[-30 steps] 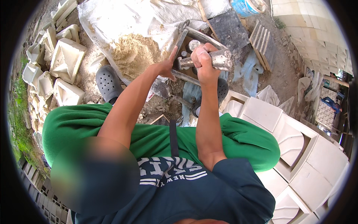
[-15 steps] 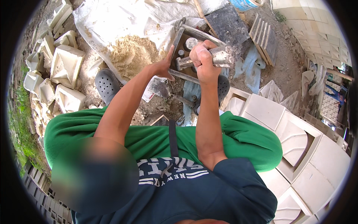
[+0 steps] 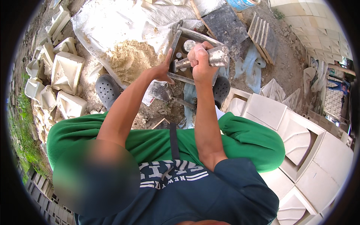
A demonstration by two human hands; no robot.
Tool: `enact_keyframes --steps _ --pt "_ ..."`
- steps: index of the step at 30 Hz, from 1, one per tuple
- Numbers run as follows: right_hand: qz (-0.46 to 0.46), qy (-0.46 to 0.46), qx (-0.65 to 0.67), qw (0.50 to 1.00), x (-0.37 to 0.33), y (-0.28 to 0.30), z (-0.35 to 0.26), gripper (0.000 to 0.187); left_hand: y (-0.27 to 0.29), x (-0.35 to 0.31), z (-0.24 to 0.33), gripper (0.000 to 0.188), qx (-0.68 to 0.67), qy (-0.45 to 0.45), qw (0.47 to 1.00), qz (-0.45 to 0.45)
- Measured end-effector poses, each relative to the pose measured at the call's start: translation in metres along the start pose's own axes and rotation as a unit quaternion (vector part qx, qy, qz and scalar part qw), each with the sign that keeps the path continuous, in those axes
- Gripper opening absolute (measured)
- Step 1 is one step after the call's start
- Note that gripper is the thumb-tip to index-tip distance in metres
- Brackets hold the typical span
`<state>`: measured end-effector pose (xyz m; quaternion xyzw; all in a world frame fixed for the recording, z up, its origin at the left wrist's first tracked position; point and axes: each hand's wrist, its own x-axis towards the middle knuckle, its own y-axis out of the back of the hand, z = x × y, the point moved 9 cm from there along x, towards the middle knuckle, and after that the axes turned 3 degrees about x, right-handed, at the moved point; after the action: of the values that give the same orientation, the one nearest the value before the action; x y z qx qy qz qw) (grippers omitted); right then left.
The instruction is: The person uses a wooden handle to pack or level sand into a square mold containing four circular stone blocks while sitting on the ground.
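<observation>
the right hand (image 3: 200,62) is clenched round a grey cylindrical tool (image 3: 213,58) (long axis running left to right) directly over the metal mould frame (image 3: 180,41). the left hand (image 3: 163,69), fingers spread, presses the frame's near left rail.

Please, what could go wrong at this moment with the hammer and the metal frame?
1. The left hand rests on the metal frame close to the hammer that the right hand grips; a strike could hit the fingers.
2. The feet in open clogs stand close below; a slipped hammer might land on them.
</observation>
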<state>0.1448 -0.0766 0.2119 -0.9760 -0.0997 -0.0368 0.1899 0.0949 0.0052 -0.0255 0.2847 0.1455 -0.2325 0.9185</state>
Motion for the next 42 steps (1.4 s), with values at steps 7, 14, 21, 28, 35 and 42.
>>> enact_keyframes --steps 7,14,21,28,35,42 --pt "0.040 0.023 0.001 0.999 -0.001 0.003 0.002 0.018 0.004 -0.003 0.006 0.146 0.000 -0.024 1.000 0.009" --pt "0.089 0.016 0.030 0.995 0.000 0.001 -0.017 0.024 0.001 -0.003 -0.002 0.146 -0.011 -0.017 1.000 -0.001" --pt "0.092 0.034 0.040 0.994 0.001 0.018 -0.010 0.016 -0.003 -0.001 0.000 0.146 -0.009 -0.002 1.000 -0.016" --pt "0.148 0.031 0.060 0.987 0.000 0.018 0.003 0.010 0.002 -0.006 0.003 0.146 -0.009 -0.001 1.000 -0.014" --pt "0.000 0.005 0.038 0.999 0.007 -0.006 -0.019 0.026 0.002 -0.005 0.001 0.144 -0.015 0.016 0.999 -0.029" --pt "0.012 -0.012 0.018 1.000 -0.004 0.008 -0.002 0.010 0.003 -0.005 0.003 0.144 -0.018 0.027 0.999 -0.032"
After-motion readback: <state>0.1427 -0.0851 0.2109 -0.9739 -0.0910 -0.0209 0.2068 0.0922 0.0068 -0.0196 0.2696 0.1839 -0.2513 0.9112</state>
